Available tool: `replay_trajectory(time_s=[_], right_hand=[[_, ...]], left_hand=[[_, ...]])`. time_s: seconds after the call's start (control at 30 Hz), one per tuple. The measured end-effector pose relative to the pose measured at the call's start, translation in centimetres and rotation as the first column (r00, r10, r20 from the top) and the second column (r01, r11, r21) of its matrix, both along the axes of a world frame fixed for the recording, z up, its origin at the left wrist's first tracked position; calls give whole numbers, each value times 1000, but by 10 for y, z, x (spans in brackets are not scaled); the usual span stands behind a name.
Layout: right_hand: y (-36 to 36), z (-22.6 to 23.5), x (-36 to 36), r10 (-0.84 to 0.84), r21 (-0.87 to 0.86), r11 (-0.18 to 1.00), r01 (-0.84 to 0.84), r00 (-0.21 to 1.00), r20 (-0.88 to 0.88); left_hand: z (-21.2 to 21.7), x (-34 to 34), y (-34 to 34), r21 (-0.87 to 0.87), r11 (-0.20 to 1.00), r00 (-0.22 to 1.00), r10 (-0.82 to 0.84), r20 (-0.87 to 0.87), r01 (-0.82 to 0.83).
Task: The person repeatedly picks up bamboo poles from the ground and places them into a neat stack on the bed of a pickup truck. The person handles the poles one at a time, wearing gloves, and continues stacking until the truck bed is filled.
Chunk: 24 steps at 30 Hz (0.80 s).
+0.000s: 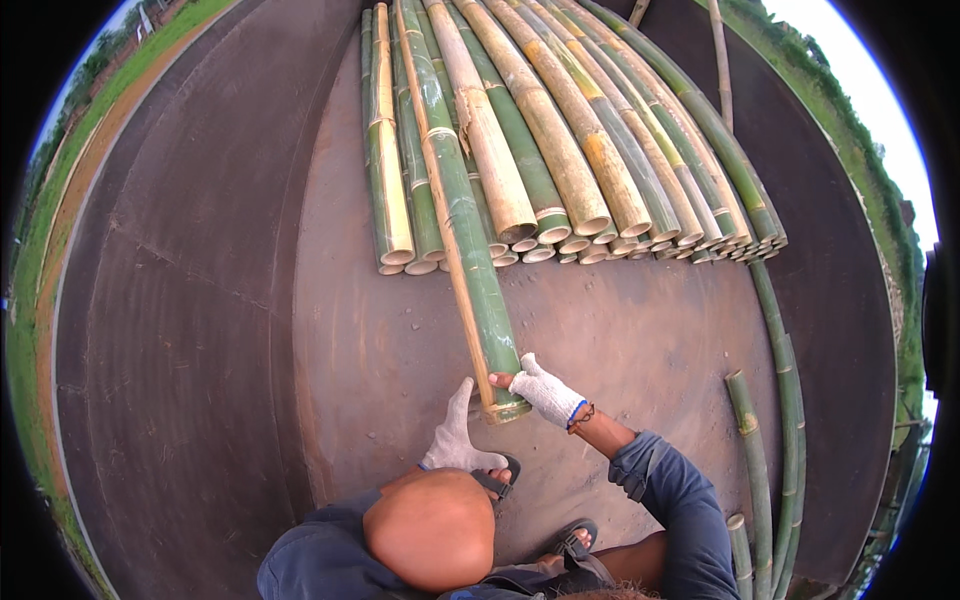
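Two hands, state: the right hand (545, 392) is closed over the cut end of the bamboo pole (470, 240); the left hand (455, 440) is open, fingers stretched up beside that end, and whether it touches cannot be told.
Hidden: both hands wear white knit gloves, so the fingers' exact hold is unclear; a bare fingertip shows at the right glove's edge.
Cut off: the pole's far end runs out of the picture's top; the body below the shoulders is hidden under the head (430, 530).
Arm pose: the right forearm rises from a blue sleeve (670, 500), wrist bent in toward the pole; the left wrist sits low, near a sandal (500, 478).
Pole position: it lies slanted across the stack of bamboo (570, 170), its near end drawn out past the others over the brown slab (620, 330).
Materials: green and yellowed stems, ringed at the nodes, with hollow pale ends.
Right side: thin loose stems (785, 400) lie along the slab's edge.
Rim: a grass verge (30, 260), bent by the lens.
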State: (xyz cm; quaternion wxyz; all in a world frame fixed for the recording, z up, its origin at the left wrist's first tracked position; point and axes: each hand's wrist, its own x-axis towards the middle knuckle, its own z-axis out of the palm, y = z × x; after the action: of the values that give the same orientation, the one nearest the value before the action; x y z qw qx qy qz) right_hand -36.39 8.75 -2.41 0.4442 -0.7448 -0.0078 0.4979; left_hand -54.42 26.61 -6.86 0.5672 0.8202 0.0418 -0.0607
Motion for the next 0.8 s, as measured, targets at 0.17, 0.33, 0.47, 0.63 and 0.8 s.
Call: replay_trajectory(time_s=[0.17,0.33,0.47,0.63,0.8], right_hand=[[47,4,62,-382,312,881,357,924,20],[-28,-16,53,-256,426,875,231,967,1],[-196,-55,33,-192,77,981,176,856,481],[-453,-78,10,240,-654,455,604,624,744],[-615,-72,-11,284,-836,151,528,787,548]], left_hand=[[-2,65,-35,-16,909,882,407,238,-416],[-4,147,42,242,880,821,238,519,-408],[8,180,62,421,805,816,130,563,-418],[28,239,85,627,655,845,32,534,-421],[57,284,103,714,611,898,-10,439,-342]])
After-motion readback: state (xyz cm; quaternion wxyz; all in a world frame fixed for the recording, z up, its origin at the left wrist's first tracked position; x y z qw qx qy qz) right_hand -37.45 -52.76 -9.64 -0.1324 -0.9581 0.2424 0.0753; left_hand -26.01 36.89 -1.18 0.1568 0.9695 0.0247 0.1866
